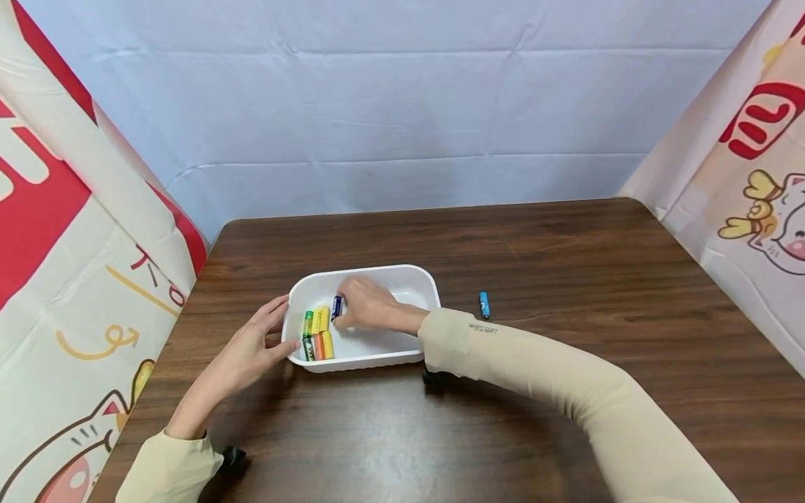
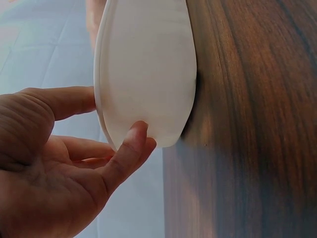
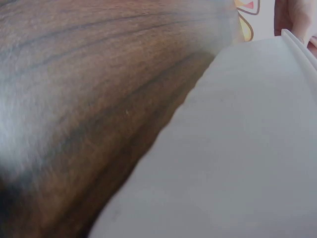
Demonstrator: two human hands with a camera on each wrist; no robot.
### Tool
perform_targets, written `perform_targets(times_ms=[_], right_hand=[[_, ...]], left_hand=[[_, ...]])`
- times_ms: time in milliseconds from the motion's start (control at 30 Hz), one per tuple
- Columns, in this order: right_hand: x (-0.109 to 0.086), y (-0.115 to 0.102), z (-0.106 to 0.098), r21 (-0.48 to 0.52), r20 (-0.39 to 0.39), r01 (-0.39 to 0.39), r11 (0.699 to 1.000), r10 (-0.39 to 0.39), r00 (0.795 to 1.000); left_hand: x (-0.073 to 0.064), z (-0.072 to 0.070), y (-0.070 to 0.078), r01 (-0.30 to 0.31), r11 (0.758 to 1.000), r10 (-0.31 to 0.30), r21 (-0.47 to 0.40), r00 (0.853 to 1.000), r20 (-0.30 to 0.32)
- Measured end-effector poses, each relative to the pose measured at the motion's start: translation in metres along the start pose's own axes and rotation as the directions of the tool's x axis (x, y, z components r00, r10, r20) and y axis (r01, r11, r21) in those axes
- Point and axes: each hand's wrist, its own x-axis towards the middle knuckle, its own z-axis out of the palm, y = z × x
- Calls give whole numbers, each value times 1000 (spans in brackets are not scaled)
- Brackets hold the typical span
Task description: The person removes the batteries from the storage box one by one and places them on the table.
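A white plastic bin (image 1: 377, 361) sits on the table. My right hand (image 1: 367, 305) reaches into it and pinches a dark blue battery (image 1: 336, 307) between thumb and fingers. Left of that battery, several others lie in two short rows, among them a green battery (image 1: 308, 323), a yellow battery (image 1: 321, 319) and an orange battery (image 1: 318, 346). My left hand (image 1: 251, 346) holds the bin's left end. In the left wrist view its thumb touches the rim and its other fingers bear on the outer wall (image 2: 148, 74). The bin's side (image 3: 237, 148) fills much of the right wrist view, which hides the right hand.
A light blue battery (image 1: 484, 305) lies on the brown wooden table (image 1: 566, 279), right of the bin. White cloth (image 1: 402, 126) hangs behind the table, and printed cloths (image 1: 761, 209) hang at both sides. My right forearm crosses the table's right part.
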Motion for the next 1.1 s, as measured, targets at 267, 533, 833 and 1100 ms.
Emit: perform_targets(times_ms=[267,533,833,1100], right_hand=[[-10,-2,-31,102,-54,79,992,-74,996],[-43,19,-83,199,-199,194,961,-154,968],[-90,64,-129,235,-305,193,953,-116,945],[-126,107,-147,227,-327,146,963,-66,943]], left_hand=[[1,-1,0,12,1000,-12,2,1000,4],[0,0,0,1,1000,-1,2,1000,-4],[0,-1,1,7,1000,-7,9,1000,3],[0,-1,2,13,1000,-13,13,1000,3]])
